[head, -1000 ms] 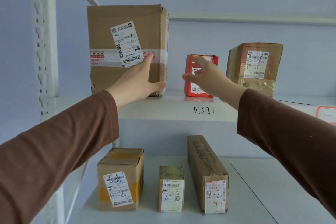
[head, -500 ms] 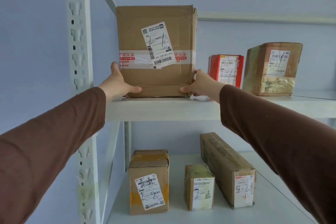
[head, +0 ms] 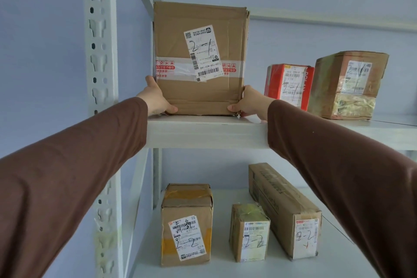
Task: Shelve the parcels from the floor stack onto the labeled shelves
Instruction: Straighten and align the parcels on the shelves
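Both hands, left hand (head: 158, 99) and right hand (head: 247, 102), gripped the big parcel (head: 199, 56) on the upper shelf (head: 203, 130); next probably release it.

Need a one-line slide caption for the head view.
Left hand and right hand hold a tall box marked 2-1 at its lower corners on the upper shelf.

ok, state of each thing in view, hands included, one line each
big cardboard box: upright on upper shelf, held at both lower corners
left hand: grips box's lower left corner
right hand: grips box's lower right corner
red parcel: upright, upper shelf, marked 2-1
taped brown parcel: resting on upper shelf, marked 2-1
three lower-shelf parcels: standing apart, marked 2-2
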The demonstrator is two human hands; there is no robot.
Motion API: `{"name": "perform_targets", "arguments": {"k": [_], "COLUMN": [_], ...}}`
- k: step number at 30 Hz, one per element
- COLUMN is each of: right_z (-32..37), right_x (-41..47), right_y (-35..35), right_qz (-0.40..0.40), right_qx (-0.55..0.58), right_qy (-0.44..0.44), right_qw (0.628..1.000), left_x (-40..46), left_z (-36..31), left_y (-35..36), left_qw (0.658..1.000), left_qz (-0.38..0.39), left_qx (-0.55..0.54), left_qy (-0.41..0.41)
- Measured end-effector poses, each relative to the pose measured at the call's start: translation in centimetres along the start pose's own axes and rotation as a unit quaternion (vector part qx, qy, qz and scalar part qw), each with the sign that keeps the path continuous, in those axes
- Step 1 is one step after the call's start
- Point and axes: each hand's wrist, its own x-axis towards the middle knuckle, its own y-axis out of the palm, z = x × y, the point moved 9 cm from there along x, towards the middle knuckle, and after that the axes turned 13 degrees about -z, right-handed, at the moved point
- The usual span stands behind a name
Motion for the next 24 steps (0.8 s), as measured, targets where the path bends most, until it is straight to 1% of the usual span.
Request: {"name": "perform_targets", "arguments": {"k": [4, 6, 8, 10, 12, 17, 19, 22, 24], "right_z": [0.2, 0.7, 2.0, 3.6, 4.8, 5.6, 4.8, 2.4, 0.3], "right_x": [-0.8, -2.0, -3.6, -6.1, -9.6, -19.3, -22.9, -27.0, -28.7], "right_y": [-0.5, -1.1, -2.3, -3.4, -3.9, -3.9, -3.2, -0.9, 1.2], "right_qz": [0.005, -0.006, -0.046, -0.091, -0.112, -0.174, -0.186, -0.172, -0.162], "right_qx": [-0.013, -0.042, -0.092, -0.152, -0.178, -0.161, -0.142, -0.110, -0.105], "right_qy": [0.000, -0.023, -0.089, -0.174, -0.239, -0.366, -0.398, -0.411, -0.406], "right_qw": [1.000, 0.999, 0.991, 0.969, 0.948, 0.900, 0.887, 0.888, 0.893], "left_x": [0.0, 0.0, -0.7, -2.2, -4.8, -14.2, -18.6, -23.9, -25.9], "left_z": [0.0, -0.2, -0.8, -1.9, -3.1, -4.2, -3.5, -1.1, 1.0], "left_y": [-0.3, -0.7, -1.3, -1.8, -2.5, -4.0, -4.0, -2.8, -1.2], "left_qw": [1.000, 0.999, 0.996, 0.988, 0.975, 0.939, 0.924, 0.908, 0.905], "left_qz": [-0.013, -0.018, -0.025, -0.035, -0.052, -0.101, -0.113, -0.121, -0.115], "left_qx": [0.010, 0.033, 0.057, 0.075, 0.089, 0.088, 0.087, 0.083, 0.092], "left_qy": [0.005, 0.022, 0.063, 0.128, 0.197, 0.317, 0.355, 0.393, 0.400]}}
